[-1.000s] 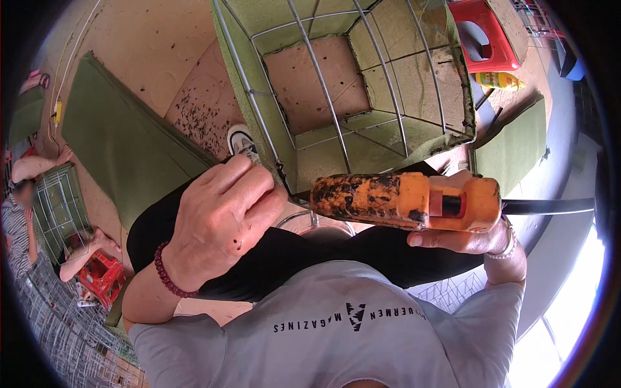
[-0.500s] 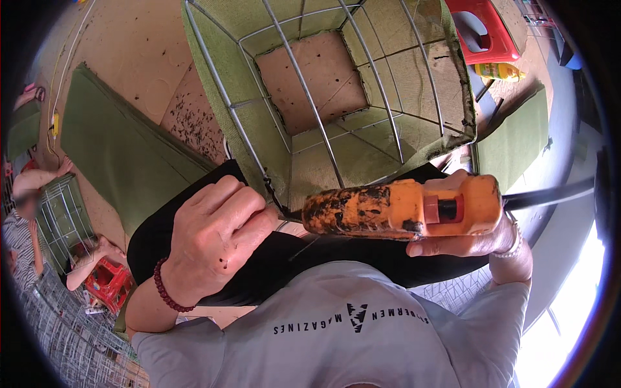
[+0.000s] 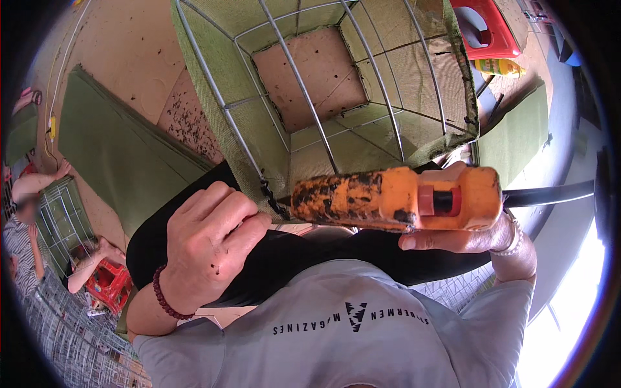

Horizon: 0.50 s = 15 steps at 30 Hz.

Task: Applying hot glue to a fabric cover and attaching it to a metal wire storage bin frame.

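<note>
My right hand [image 3: 453, 239] is wrapped round an orange glue gun [image 3: 394, 197], heavily smeared with black, with a red switch on its upper side. A thick black rod or cord [image 3: 550, 195] runs from its right end. The gun's left end sits close to the corner of a wire-frame basket [image 3: 317, 116] lined with green fabric. A thick black bead [image 3: 275, 202] marks that corner. My left hand [image 3: 213, 239] is closed, its fingertips against the fabric's near left corner; what they pinch is hidden. The basket rests against my black-trousered legs.
Green fabric sheets [image 3: 110, 149] lie on the floor at left, another [image 3: 517, 136] at right. A red stool [image 3: 485, 29] and a yellow package [image 3: 499, 67] are at upper right. Another person [image 3: 22, 239] sits far left beside a wire frame [image 3: 68, 216]; wire mesh [image 3: 71, 330] fills the lower left.
The glue gun has shifted slightly left and up, nearer the basket corner. The basket's near corner has moved a little left, and my left hand has shifted slightly with it.
</note>
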{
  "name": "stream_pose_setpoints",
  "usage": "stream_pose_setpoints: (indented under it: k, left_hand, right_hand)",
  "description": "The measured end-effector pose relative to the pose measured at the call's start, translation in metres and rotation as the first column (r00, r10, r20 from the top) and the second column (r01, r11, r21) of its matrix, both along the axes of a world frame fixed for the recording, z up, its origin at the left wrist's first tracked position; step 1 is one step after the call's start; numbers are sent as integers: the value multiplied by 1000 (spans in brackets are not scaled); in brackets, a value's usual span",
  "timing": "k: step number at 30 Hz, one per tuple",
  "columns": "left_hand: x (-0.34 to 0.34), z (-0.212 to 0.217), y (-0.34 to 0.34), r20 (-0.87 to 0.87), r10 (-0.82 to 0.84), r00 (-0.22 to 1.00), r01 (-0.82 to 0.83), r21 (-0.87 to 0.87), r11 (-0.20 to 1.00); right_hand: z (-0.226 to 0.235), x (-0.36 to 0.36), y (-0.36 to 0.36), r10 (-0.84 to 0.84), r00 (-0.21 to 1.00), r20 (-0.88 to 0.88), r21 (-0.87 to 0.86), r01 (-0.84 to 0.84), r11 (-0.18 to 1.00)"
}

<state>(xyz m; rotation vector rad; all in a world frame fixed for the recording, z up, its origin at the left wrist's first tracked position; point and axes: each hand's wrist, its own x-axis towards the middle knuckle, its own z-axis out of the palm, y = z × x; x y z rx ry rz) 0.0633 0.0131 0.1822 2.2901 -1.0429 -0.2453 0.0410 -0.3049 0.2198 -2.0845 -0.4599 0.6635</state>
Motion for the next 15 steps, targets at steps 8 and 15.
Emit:
stream_pose_setpoints:
  k: [8,15]
  left_hand:
    - [-3,-2,-2,-17,11,1000,-11,-44,999]
    - [-4,-2,-5,-57,-64,996,61,-44,997]
  right_hand:
    - [2,4,-4,-84,885,-458,45,118,992]
    - [26,36,-14,-28,781,-624,-101,-45,994]
